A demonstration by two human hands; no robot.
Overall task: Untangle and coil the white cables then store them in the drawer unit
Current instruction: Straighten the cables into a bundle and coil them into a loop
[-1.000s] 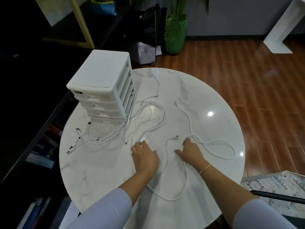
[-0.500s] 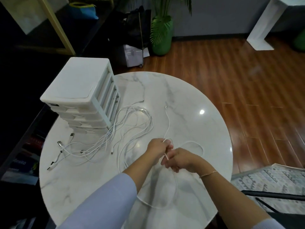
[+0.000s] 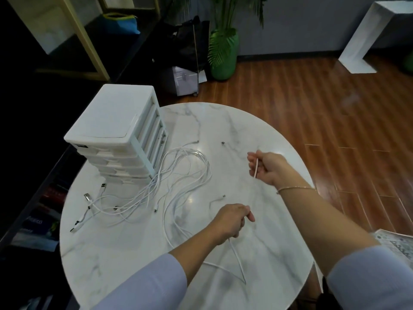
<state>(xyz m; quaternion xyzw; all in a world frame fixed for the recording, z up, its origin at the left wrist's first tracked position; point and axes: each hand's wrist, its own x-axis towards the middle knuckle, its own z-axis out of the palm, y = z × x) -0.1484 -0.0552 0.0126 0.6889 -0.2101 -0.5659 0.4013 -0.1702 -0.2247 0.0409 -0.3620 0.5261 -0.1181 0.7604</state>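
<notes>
Both hands hold one white cable (image 3: 237, 257). Left hand (image 3: 230, 221): grip curled round the cable above the near half of the round marble worktop (image 3: 257, 130); below the fist the cable drops to the worktop and bends in a sharp V near the front edge. Right hand (image 3: 267, 167): raised further out and to the right, fingers curled, a short stretch of cable pinched across the palm. The span between the hands is too blurred to trace. Remaining white cables (image 3: 178, 186) lie tangled on the left of the worktop, plug ends fanned toward the left edge, touching the base of the white drawer unit (image 3: 116, 130). All drawers look shut.
</notes>
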